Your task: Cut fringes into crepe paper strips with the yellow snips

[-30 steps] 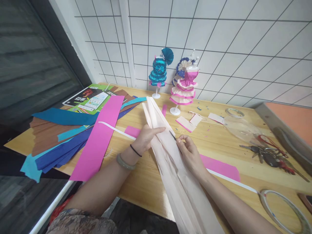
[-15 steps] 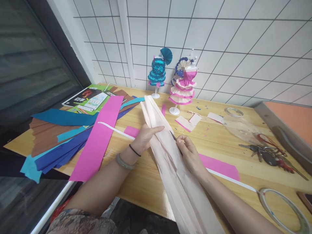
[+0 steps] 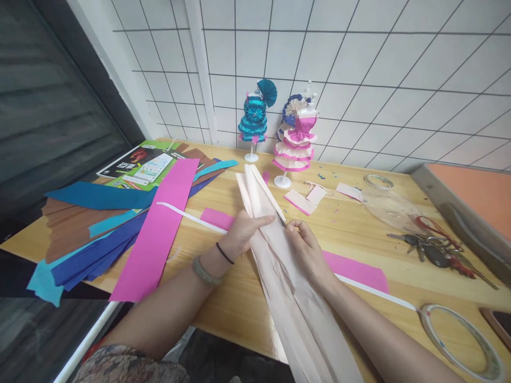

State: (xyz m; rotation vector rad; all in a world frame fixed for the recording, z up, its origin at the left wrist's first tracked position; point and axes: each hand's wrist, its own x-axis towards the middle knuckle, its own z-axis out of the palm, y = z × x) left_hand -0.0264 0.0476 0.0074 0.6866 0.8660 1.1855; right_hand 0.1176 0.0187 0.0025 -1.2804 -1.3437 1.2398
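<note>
A long, folded strip of pale pink crepe paper (image 3: 279, 271) slants across the table and runs off the bottom of the view. My left hand (image 3: 243, 232) grips its left side near the upper end, thumb laid flat on top. From my right hand (image 3: 306, 247) dark, narrow scissors (image 3: 280, 217) point up and left at the paper's right edge; their handles are hidden by my fingers. Beneath the pale paper lies a bright pink strip (image 3: 355, 271), with white double-sided tape (image 3: 375, 291) along it leading to a tape roll (image 3: 463, 340).
Miniature paper dresses stand at the back: a teal one (image 3: 254, 119) and a pink-and-cream one (image 3: 295, 149), with a blue one behind. Left are fanned coloured strips (image 3: 99, 196) and a pink strip (image 3: 159, 229). Keys (image 3: 435, 252), paper scraps (image 3: 305, 201) and an orange-topped case (image 3: 471, 191) lie right.
The upper end of the pale paper has dropped slightly toward me. The scissors still sit at its right edge, and the view has shifted a little.
</note>
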